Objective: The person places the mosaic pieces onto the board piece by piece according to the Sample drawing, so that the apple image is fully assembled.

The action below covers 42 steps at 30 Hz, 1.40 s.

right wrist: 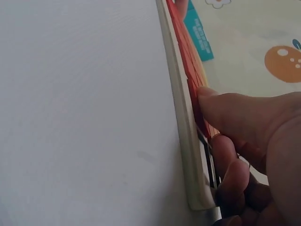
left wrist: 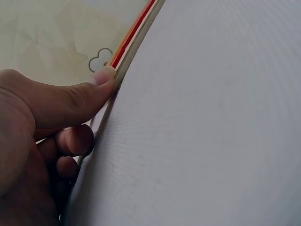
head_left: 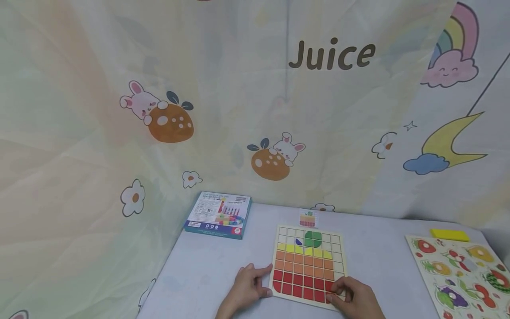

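Observation:
A square grid board (head_left: 338,252) lies on the table, bearing rows of red, orange and yellow tiles, with green rounded tiles (head_left: 312,239) and a small blue piece (head_left: 299,242) above them. Against the board's left edge rest the outstretched index finger and thumb of my left hand (head_left: 249,285). In the left wrist view its thumb (left wrist: 70,99) presses the edge while other fingers curl below. At the lower right corner my right hand (head_left: 356,297) pinches a red tile (right wrist: 196,106) between thumb and index finger, partly hiding it.
A picture card (head_left: 308,218) lies just behind the board. On the back left is a flat boxed set (head_left: 219,215). To the right sit a fruit-picture board (head_left: 458,274) and a yellow block (head_left: 450,235). A printed cloth (head_left: 223,110) hangs behind the table.

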{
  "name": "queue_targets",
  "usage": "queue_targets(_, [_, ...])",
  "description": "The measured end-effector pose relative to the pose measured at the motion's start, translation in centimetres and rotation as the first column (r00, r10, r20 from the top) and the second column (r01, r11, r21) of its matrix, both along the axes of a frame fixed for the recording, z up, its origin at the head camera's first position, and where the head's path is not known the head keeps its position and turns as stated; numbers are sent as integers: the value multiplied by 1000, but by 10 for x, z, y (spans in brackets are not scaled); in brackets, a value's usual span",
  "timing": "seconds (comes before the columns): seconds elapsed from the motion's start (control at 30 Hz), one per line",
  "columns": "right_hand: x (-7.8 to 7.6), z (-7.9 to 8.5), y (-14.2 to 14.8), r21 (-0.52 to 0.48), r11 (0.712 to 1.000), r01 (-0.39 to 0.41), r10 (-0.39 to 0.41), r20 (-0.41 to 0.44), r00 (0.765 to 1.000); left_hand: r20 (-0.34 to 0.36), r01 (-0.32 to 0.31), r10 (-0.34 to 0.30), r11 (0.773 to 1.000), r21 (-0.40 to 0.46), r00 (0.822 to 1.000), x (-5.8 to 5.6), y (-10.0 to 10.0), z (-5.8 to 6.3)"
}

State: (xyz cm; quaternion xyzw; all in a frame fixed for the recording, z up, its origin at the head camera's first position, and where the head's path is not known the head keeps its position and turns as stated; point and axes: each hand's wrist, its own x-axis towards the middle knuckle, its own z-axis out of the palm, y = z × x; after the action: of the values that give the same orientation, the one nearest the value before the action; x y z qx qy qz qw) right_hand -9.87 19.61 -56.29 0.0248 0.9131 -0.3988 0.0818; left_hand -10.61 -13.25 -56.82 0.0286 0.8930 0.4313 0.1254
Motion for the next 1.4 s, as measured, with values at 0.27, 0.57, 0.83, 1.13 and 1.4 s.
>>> queue_targets(0.27, [-2,0,-1,22,1000,6,-7,33,999,-20,9,-9,1000,17,1000,1,-1,1])
queue_targets(0.57, [-2,-3,2,-20,1000,-22,24,57,998,17,11,-11,1000,15,1000,2,-3,2])
queue_targets(0.83, [1,-1,14,-87,989,-119,121,13,993,23,4,-4,1000,9,1000,-2,-1,2])
queue_targets(1.13, [1,-1,17,-88,986,-144,143,-13,990,13,7,-8,1000,15,1000,-3,0,2])
queue_targets(1.4, [6,-3,19,-127,983,-130,133,19,991,1,14,-14,1000,7,1000,0,-1,-1])
